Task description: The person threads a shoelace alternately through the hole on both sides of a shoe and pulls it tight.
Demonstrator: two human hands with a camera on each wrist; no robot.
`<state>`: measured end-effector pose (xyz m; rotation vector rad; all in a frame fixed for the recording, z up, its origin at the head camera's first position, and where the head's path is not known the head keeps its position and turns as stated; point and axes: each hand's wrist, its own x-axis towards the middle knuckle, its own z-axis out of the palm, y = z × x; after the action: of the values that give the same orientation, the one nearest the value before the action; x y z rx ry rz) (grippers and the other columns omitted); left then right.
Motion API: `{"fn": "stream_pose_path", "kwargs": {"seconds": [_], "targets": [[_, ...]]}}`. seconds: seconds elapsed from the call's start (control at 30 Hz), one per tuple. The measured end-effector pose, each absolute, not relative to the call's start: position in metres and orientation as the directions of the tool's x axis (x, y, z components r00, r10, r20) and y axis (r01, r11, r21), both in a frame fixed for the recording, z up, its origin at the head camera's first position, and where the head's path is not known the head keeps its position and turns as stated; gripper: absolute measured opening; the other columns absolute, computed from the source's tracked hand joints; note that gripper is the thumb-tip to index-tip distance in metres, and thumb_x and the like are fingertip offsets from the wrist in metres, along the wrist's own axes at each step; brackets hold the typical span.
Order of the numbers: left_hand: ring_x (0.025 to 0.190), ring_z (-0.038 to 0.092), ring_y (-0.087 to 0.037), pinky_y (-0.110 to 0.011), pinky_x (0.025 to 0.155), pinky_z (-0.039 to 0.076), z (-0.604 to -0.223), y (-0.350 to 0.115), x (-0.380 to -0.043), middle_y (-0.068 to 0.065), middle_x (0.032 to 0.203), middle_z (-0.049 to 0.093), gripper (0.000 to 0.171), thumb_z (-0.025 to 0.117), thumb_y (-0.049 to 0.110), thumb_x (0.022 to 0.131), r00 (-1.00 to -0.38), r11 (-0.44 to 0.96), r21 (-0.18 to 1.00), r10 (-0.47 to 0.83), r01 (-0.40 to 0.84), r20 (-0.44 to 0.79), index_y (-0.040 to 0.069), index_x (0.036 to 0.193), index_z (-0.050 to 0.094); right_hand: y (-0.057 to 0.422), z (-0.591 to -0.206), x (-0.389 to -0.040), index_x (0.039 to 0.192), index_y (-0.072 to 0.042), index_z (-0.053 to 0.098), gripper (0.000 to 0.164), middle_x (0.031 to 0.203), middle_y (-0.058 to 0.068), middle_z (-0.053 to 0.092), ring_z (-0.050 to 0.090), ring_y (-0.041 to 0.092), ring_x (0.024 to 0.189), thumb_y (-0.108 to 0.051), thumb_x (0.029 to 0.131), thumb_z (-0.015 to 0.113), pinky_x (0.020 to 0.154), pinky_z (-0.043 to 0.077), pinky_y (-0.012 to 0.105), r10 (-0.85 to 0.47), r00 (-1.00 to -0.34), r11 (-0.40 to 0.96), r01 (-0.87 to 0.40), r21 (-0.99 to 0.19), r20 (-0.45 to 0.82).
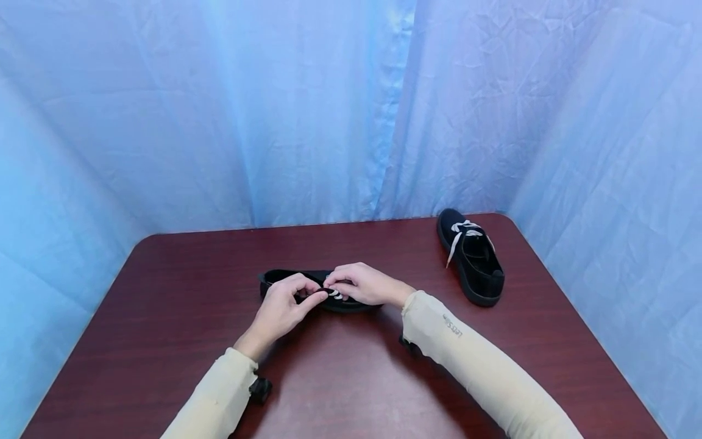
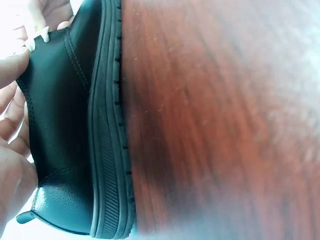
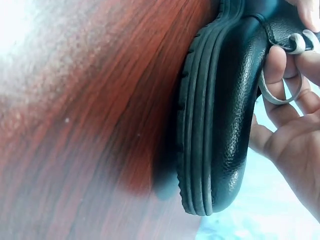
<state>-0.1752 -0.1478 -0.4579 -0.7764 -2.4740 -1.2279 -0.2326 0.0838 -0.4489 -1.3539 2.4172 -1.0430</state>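
A black shoe [image 1: 347, 307] with a thick ridged sole lies sideways at the table's middle, its heel to the left and toe to the right. My left hand [image 1: 281, 306] pinches the edge of its lacing flap between thumb and fingers. From the toe side, my right hand [image 1: 370, 286] pinches the white shoelace [image 3: 298, 44] by the eyelets. A loop of this lace hangs among the right fingers in the right wrist view. The left wrist view shows the shoe's smooth side [image 2: 60, 110] and lace ends at the top eyelets; the exact fingertip contact is partly hidden.
Another black shoe [image 1: 473, 268] stands at the back right, with white laces [image 1: 465, 228] drooping over its side. The dark red wooden table [image 1: 181, 292] has rounded back corners. Pale blue curtains [image 1: 318, 122] surround its back and sides.
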Motion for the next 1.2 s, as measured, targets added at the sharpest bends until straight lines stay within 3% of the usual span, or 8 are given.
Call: {"fn": "stream_pose_path", "kwargs": {"seconds": [0.53, 0.83, 1.1, 1.2], "targets": [[0.072, 0.055, -0.006, -0.027, 0.061, 0.047, -0.457, -0.148, -0.175, 0.015, 0.087, 0.065, 0.005, 0.078, 0.026, 0.091, -0.827, 0.494, 0.663, 0.350, 0.562, 0.441, 0.022, 0.091, 0.075, 0.085, -0.448, -0.240, 0.119, -0.013, 0.071, 0.020, 0.099, -0.006, 0.069, 0.063, 0.011, 0.078, -0.013, 0.105, 0.056, 0.075, 0.052, 0.028, -0.789, -0.614, 0.416, -0.546, -0.727, 0.009], [0.072, 0.055, -0.006, -0.028, 0.061, 0.048, -0.457, -0.145, -0.175, 0.015, 0.087, 0.064, 0.013, 0.076, 0.033, 0.092, -0.834, 0.491, 0.675, 0.359, 0.551, 0.420, 0.020, 0.092, 0.076, 0.089, -0.445, -0.243, 0.111, -0.014, 0.071, 0.018, 0.095, -0.004, 0.067, 0.064, 0.015, 0.085, -0.016, 0.107, 0.053, 0.082, 0.054, 0.031, -0.795, -0.599, 0.377, -0.369, -0.849, -0.093], [0.063, 0.052, -0.008, -0.024, 0.056, 0.046, -0.456, -0.143, -0.175, 0.011, 0.095, 0.065, 0.005, 0.071, 0.022, 0.096, -0.834, 0.507, 0.667, 0.401, 0.546, 0.378, 0.018, 0.097, 0.073, 0.090, -0.444, -0.241, 0.115, -0.009, 0.071, 0.020, 0.101, -0.004, 0.068, 0.064, 0.012, 0.086, -0.015, 0.107, 0.053, 0.084, 0.054, 0.029, -0.785, -0.613, 0.388, -0.373, -0.843, -0.090], [0.068, 0.054, -0.007, -0.025, 0.059, 0.047, -0.455, -0.143, -0.175, 0.011, 0.096, 0.065, 0.006, 0.070, 0.022, 0.097, -0.844, 0.516, 0.673, 0.400, 0.530, 0.358, 0.019, 0.098, 0.074, 0.090, -0.444, -0.241, 0.116, -0.012, 0.071, 0.020, 0.099, -0.005, 0.067, 0.063, 0.011, 0.085, -0.016, 0.107, 0.053, 0.083, 0.053, 0.029, -0.785, -0.613, 0.393, -0.389, -0.833, -0.084]]}}
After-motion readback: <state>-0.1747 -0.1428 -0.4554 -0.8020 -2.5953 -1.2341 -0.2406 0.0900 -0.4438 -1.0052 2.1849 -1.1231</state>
